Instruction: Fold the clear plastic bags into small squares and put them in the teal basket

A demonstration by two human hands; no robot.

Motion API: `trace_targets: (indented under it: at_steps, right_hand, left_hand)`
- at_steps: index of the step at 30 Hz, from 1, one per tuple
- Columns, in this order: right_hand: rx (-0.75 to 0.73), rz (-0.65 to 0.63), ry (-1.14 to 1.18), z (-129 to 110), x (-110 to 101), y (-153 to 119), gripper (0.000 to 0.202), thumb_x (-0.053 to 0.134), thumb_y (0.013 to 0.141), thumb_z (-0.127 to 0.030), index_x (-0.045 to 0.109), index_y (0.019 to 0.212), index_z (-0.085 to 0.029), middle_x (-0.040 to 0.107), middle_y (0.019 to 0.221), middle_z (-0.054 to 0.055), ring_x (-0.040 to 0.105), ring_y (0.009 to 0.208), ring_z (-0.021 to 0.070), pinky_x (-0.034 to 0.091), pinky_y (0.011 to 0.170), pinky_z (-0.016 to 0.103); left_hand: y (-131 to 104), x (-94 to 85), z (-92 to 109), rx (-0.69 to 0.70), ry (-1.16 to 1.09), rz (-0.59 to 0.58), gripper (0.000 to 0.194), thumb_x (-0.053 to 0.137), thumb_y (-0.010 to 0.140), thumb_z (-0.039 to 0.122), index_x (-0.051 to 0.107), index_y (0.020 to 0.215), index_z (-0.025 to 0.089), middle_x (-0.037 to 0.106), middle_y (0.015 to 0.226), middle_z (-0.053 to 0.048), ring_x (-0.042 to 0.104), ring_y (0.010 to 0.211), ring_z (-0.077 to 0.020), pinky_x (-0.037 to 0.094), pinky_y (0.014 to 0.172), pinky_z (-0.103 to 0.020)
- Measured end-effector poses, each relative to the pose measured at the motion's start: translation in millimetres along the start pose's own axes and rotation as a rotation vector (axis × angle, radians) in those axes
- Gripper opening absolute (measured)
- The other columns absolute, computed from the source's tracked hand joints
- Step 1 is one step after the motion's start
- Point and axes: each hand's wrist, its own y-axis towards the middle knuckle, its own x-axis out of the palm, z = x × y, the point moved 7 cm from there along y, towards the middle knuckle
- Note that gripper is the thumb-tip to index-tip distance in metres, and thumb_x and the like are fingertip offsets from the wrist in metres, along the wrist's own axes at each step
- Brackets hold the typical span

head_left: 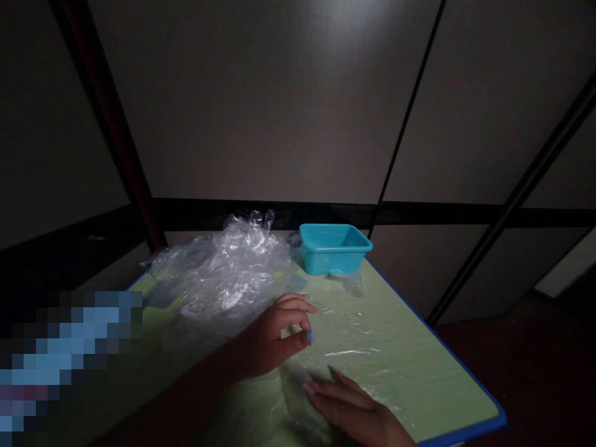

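Observation:
My left hand is over the table, its thumb and index finger curled together in a pinch. A small bluish spot shows at the thumb tip; what the pinch holds, if anything, is too small to name. Flat on the table under and beside it lies a clear plastic bag, thin and shiny. My right hand is lower and nearer to me, fingers stretched out and resting on or just over the near part of the bag. Shadow hides part of the bag there.
A heap of crumpled clear plastic bags covers the table's far left. Behind my hands stands a turquoise plastic basket, with a small clear piece of plastic before it. The green table has a blue edge; cabinet panels rise behind.

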Motion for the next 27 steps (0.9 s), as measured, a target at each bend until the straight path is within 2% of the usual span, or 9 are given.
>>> trace_targets:
  at_steps: [3, 8, 11, 16, 19, 22, 25, 27]
  right_hand:
    - [-0.062, -0.019, -0.076, 3.3, 2.0, 2.3, 0.044, 0.051, 0.090, -0.046, 0.046, 0.133, -0.036, 0.058, 0.128, 0.000, 0.055, 0.117, 0.0207, 0.034, 0.103, 0.047]
    - [-0.131, -0.151, -0.086, 4.4, 3.9, 5.5, 0.052, 0.051, 0.091, -0.041, 0.036, 0.140, -0.031, 0.051, 0.135, 0.004, 0.051, 0.121, 0.0215, 0.030, 0.102, 0.053]
    - [-0.105, -0.143, -0.091, 0.4, -0.9, 7.7, 0.051, 0.049, 0.092, -0.037, 0.035, 0.141, -0.030, 0.052, 0.134, 0.005, 0.050, 0.121, 0.0209, 0.029, 0.103, 0.052]
    - [-0.065, -0.149, -0.136, -0.8, 0.7, 7.4, 0.053, 0.051, 0.090, -0.033, 0.037, 0.141, -0.026, 0.053, 0.133, 0.008, 0.050, 0.122, 0.0237, 0.030, 0.102, 0.056]
    - [-0.017, -0.107, -0.170, 6.3, -3.0, 2.9, 0.057, 0.051, 0.089, -0.027, 0.033, 0.143, -0.022, 0.050, 0.136, 0.009, 0.049, 0.123, 0.0239, 0.030, 0.104, 0.056]
    - [0.035, -0.024, -0.231, 13.7, -13.9, -6.8, 0.057, 0.048, 0.089, -0.020, 0.032, 0.143, -0.026, 0.049, 0.138, 0.006, 0.047, 0.125, 0.0227, 0.030, 0.106, 0.053]
    - [0.085, 0.057, -0.293, 19.5, -27.1, -18.5, 0.059, 0.048, 0.090, -0.021, 0.028, 0.144, -0.030, 0.043, 0.142, 0.004, 0.040, 0.130, 0.0231, 0.028, 0.108, 0.052]
    - [0.124, 0.048, -0.335, 24.9, -31.5, -23.8, 0.061, 0.051, 0.088, -0.026, 0.027, 0.144, -0.031, 0.038, 0.144, 0.004, 0.035, 0.132, 0.0263, 0.027, 0.107, 0.056]
  left_hand:
    - [-0.8, 6.2, 3.1, 0.000, -0.056, -0.099, 0.051, 0.050, 0.080, 0.068, 0.063, 0.067, 0.020, 0.062, 0.114, -0.009, 0.044, 0.122, -0.0257, 0.030, 0.106, -0.038]
    - [-2.7, 14.7, -0.6, -0.031, -0.046, -0.180, 0.033, 0.072, 0.072, 0.051, 0.063, 0.062, 0.020, 0.061, 0.117, -0.005, 0.041, 0.124, -0.0257, 0.029, 0.105, -0.037]
    - [-3.2, 15.5, -3.6, -0.043, -0.015, -0.176, 0.029, 0.075, 0.071, 0.047, 0.064, 0.066, 0.020, 0.061, 0.118, -0.004, 0.040, 0.125, -0.0254, 0.030, 0.104, -0.036]
    - [-4.9, 15.8, -8.7, -0.048, 0.056, -0.191, 0.032, 0.072, 0.072, 0.052, 0.066, 0.072, 0.021, 0.060, 0.117, -0.007, 0.038, 0.126, -0.0267, 0.028, 0.105, -0.038]
    - [-5.6, 16.3, -10.0, -0.046, 0.052, -0.210, 0.034, 0.076, 0.067, 0.054, 0.066, 0.068, 0.021, 0.057, 0.123, -0.005, 0.034, 0.128, -0.0273, 0.027, 0.106, -0.039]
    - [-5.9, 17.7, -9.0, -0.048, 0.051, -0.229, 0.034, 0.077, 0.065, 0.053, 0.065, 0.062, 0.021, 0.055, 0.125, -0.003, 0.034, 0.127, -0.0270, 0.030, 0.104, -0.039]
    - [-5.7, 19.3, -6.5, -0.035, 0.056, -0.236, 0.032, 0.077, 0.067, 0.049, 0.064, 0.061, 0.021, 0.056, 0.121, -0.003, 0.038, 0.123, -0.0258, 0.033, 0.100, -0.038]
    - [-5.6, 20.4, -6.0, -0.030, 0.066, -0.235, 0.032, 0.076, 0.070, 0.047, 0.062, 0.060, 0.020, 0.057, 0.118, -0.004, 0.041, 0.119, -0.0246, 0.036, 0.097, -0.036]
